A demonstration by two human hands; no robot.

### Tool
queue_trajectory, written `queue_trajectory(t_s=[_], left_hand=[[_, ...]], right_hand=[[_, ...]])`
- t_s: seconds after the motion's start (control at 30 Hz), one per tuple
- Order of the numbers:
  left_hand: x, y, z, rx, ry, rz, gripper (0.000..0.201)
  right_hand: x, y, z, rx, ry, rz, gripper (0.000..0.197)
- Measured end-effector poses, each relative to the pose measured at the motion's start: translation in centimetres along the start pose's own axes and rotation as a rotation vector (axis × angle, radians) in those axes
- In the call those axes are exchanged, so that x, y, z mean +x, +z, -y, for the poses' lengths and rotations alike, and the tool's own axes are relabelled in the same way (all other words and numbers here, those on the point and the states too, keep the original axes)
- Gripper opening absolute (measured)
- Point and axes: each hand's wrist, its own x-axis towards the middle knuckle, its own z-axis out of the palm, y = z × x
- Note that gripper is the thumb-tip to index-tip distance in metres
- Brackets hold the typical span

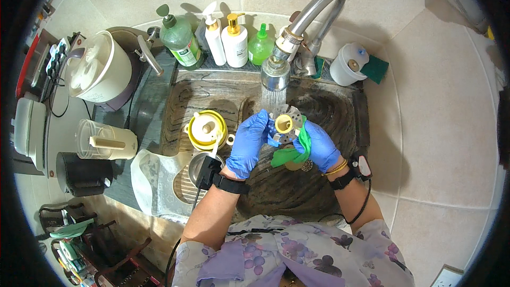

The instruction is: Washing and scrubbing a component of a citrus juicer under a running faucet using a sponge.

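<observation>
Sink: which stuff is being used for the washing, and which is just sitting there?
Being used: left hand, right hand, green cloth, yellow-hubbed metal disc, running tap.

Just sitting there: green pump bottle, clear jug, green scouring pad.

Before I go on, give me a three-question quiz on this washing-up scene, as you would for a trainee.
1. True or false: the tap is shut off.
2. Which hand holds the green cloth by the metal disc: A left, B right, C neither?
3. Which thing stands just to the right of the gold-topped bottle in the row along the wall?

Key:
1. False; water streams from it.
2. B, the right hand.
3. The light green bottle.
</observation>
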Motion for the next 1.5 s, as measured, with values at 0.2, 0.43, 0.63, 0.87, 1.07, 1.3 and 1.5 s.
queue_trajectory(t_s=[0.2,0.43,0.63,0.87,1.07,1.3,1.5], left_hand=[[-0.3,0.4,-0.9,-0.036,-0.105,-0.055,0.032],[-0.6,1.7,-1.5,0.230,0.027,0.000,0.019],[0.1,1.9,-0.6,0.128,0.045,-0.127,0.018],[0.2,0.9,-0.1,-0.042,-0.116,-0.083,0.030],[-0.9,1.2,0.2,-0.100,-0.128,-0.063,0.021],[-1.4,0.2,-0.5,0.138,-0.013,-0.127,0.014],[-1.4,-0.1,0.0,0.332,-0.037,-0.052,0.017]], right_hand=[[0.0,-0.3,0.1,0.126,-0.005,0.029,0.030],[0.5,-0.7,-0.4,-0.126,-0.106,0.031,0.028],[0.2,-0.1,0.7,0.087,0.041,-0.001,0.032],[0.7,-0.3,0.4,-0.100,-0.088,-0.051,0.032],[0.5,0.7,1.0,0.007,-0.007,-0.049,0.030],[0.8,-0.4,1.9,-0.183,-0.025,-0.105,0.022],[2.3,0.3,2.0,-0.470,-0.346,-0.115,0.017]])
